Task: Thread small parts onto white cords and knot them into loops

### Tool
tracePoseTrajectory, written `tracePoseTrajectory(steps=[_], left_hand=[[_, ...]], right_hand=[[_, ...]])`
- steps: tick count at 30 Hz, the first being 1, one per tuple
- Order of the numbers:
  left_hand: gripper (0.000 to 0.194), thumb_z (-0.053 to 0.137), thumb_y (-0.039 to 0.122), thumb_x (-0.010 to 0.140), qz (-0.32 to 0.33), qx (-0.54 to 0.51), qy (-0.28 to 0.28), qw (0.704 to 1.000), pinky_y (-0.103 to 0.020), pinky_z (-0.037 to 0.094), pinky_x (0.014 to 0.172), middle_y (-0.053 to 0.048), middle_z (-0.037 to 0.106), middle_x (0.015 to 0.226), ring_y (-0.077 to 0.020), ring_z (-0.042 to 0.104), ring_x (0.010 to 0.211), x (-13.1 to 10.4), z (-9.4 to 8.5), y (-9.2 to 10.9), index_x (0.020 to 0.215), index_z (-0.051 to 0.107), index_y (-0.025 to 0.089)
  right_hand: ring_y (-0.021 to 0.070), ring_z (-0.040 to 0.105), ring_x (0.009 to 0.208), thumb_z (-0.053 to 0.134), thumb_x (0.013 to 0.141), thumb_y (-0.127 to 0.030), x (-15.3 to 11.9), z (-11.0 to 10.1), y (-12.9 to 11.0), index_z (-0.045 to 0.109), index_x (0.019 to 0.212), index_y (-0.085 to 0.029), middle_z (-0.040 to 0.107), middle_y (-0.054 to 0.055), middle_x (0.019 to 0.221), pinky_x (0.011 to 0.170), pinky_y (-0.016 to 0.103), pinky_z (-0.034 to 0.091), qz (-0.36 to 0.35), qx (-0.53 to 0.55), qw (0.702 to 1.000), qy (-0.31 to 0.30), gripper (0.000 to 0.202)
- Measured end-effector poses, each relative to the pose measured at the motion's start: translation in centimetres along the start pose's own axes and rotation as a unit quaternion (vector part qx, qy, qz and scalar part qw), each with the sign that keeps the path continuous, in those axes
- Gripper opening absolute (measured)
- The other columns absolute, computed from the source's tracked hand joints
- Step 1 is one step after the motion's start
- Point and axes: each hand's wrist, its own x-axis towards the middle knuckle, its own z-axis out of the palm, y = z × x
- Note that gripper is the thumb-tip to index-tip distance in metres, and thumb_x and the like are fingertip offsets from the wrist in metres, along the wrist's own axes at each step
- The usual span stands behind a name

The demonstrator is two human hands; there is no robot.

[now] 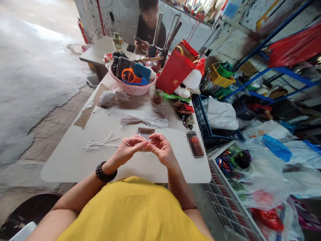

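Because the thin white cord (148, 153) seems light and limp, left hand (129, 146) and right hand (162, 149) pinch it, best near its end.

Daylight glares off the floor (32, 67) at far left, bleaching it nearly white, and more shines through the far window (197, 4), while the shelf (292, 72) on the right is dimmer. Soft shadows darken the table (72, 164) beneath the basket (135, 88). Wide-angle distortion stretches the right edge, and blocky pixels hide two patches.
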Motion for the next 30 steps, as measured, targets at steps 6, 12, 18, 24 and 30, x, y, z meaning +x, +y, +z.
tracePoseTrajectory(steps=[6, 12, 18, 24, 30], left_hand=[[0.023, 0.078, 0.041, 0.073, -0.030, 0.007, -0.078, 0.996, -0.030, 0.052, 0.073, -0.008, 0.067, 0.093, -0.0183, 0.061, 0.084, 0.1, -0.7, 0.0, 0.078, 0.079, 0.018], [0.024, 0.077, 0.041, 0.073, -0.088, 0.005, -0.149, 0.985, -0.028, 0.044, 0.071, -0.005, 0.062, 0.082, -0.0152, 0.053, 0.077, 0.1, -1.2, 0.2, 0.074, 0.077, 0.016], [0.023, 0.080, 0.039, 0.070, -0.107, -0.019, -0.167, 0.980, -0.027, 0.043, 0.073, -0.002, 0.057, 0.078, -0.0141, 0.051, 0.077, 0.1, -1.3, 0.1, 0.068, 0.075, 0.017], [0.021, 0.080, 0.037, 0.070, -0.121, -0.023, -0.182, 0.976, -0.027, 0.042, 0.070, -0.002, 0.057, 0.080, -0.0139, 0.052, 0.076, 0.2, -1.4, 0.2, 0.068, 0.074, 0.017], [0.021, 0.082, 0.034, 0.068, -0.127, -0.051, -0.178, 0.974, -0.027, 0.040, 0.070, -0.002, 0.059, 0.078, -0.0125, 0.051, 0.072, 0.1, -1.5, 0.0, 0.066, 0.072, 0.016]], right_hand=[[0.0175, 0.058, 0.093, 0.065, 0.086, -0.049, 0.2, -1.1, -0.9, 0.075, 0.098, -0.026, 0.063, 0.004, 0.096, 0.084, 0.033, 0.046, -0.072, -0.123, 0.990, -0.010, 0.028], [0.0148, 0.057, 0.082, 0.068, 0.084, -0.047, 0.8, -1.7, -0.6, 0.076, 0.099, -0.026, 0.061, 0.002, 0.088, 0.075, 0.030, 0.048, -0.030, -0.038, 0.990, -0.129, 0.027], [0.0135, 0.056, 0.077, 0.070, 0.083, -0.042, 0.8, -1.8, -0.5, 0.077, 0.095, -0.025, 0.063, 0.002, 0.085, 0.071, 0.029, 0.045, -0.033, -0.046, 0.989, -0.138, 0.021], [0.0127, 0.055, 0.074, 0.072, 0.082, -0.041, 0.7, -1.8, -0.7, 0.077, 0.088, -0.024, 0.064, 0.001, 0.082, 0.067, 0.028, 0.042, -0.040, -0.054, 0.990, -0.127, 0.018], [0.0135, 0.056, 0.074, 0.072, 0.082, -0.041, 0.7, -1.6, -0.7, 0.077, 0.085, -0.024, 0.064, 0.002, 0.082, 0.067, 0.029, 0.042, -0.042, -0.064, 0.990, -0.119, 0.018]])
